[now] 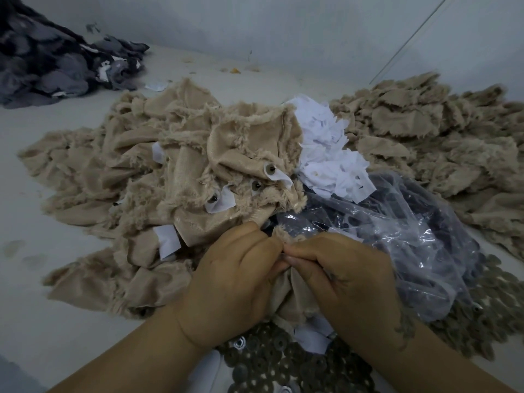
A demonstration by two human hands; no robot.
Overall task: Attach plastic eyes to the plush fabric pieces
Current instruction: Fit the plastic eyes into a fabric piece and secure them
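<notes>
My left hand (235, 282) and my right hand (348, 279) meet at the lower centre, fingertips pinched together on a beige plush fabric piece (292, 296) that hangs between them. What the fingertips press is hidden. Just beyond lies a heap of beige plush pieces (170, 177); three of them show fitted eye posts with washers (269, 169) on white backing patches. A clear plastic bag of dark plastic eyes (397, 245) lies to the right of my hands. Grey round washers (272, 361) are spread below my wrists.
A second heap of beige plush pieces (442, 137) fills the right side. White fabric scraps (326, 148) are piled at the centre. A dark grey fabric pile (56, 61) sits at the far left by the wall. The pale work surface (42, 236) shows on the left.
</notes>
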